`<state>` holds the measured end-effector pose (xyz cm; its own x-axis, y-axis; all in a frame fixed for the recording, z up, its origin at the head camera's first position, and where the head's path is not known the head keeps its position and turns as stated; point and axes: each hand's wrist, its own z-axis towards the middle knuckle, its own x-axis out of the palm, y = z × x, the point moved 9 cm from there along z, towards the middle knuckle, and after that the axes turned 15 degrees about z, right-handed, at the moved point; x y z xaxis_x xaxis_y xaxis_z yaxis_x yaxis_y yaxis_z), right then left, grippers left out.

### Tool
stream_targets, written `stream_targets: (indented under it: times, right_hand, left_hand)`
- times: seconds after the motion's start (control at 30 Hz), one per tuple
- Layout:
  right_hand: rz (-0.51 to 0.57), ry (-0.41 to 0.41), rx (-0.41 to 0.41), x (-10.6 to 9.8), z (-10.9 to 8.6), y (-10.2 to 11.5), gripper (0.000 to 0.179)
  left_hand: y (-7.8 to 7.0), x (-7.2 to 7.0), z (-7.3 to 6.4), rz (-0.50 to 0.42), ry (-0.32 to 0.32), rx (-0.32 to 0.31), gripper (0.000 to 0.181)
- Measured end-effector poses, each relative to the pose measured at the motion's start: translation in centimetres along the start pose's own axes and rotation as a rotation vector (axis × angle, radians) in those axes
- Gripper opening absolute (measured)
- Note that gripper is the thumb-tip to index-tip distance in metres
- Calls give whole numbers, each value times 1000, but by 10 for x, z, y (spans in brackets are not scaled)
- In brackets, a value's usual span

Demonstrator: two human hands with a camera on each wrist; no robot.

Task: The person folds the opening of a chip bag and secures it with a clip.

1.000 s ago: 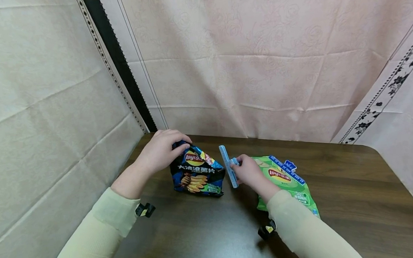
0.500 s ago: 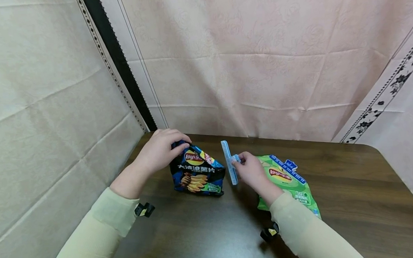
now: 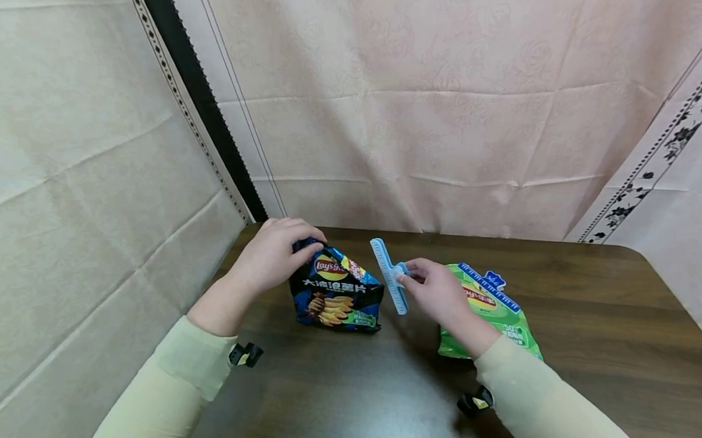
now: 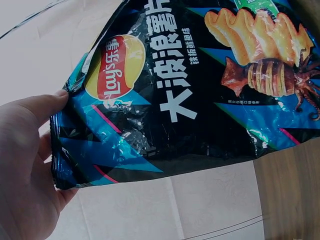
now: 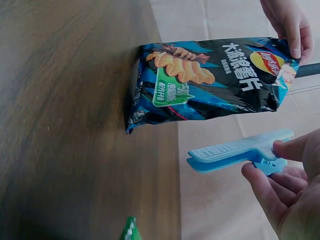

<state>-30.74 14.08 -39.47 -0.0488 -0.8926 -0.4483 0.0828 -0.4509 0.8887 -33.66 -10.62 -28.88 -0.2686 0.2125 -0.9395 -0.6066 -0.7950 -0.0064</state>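
My left hand [image 3: 278, 252] grips the upper left corner of a black chip bag [image 3: 337, 299], thumb on the front and fingers behind. The bag stands on the table, its top edge folded over and slanting down to the right. In the left wrist view, the thumb presses the bag's blue-patterned end [image 4: 75, 145]. Just right of the bag, my right hand [image 3: 435, 287] pinches a light blue bag clip [image 3: 390, 276] by its handle. In the right wrist view, the clip's two long bars [image 5: 235, 150] lie nearly parallel with a narrow slit between them, apart from the bag.
A green chip bag [image 3: 499, 310] lies on the brown wooden table [image 3: 595, 325], partly under my right forearm. It has a blue clip [image 3: 488, 284] across its top. Pale cloth [image 3: 440, 108] hangs behind the table and along the left side.
My right hand has shifted slightly right and turned, and the clip's upper end now leans further left toward the black bag. The left hand and both chip bags have stayed in place.
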Motion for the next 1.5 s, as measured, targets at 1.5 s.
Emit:
stream_targets:
  times: [1.5]
  right_hand:
    - [-285, 179, -198, 6, -25, 79, 29]
  left_hand:
    - [-5, 1, -3, -58, -12, 14, 18]
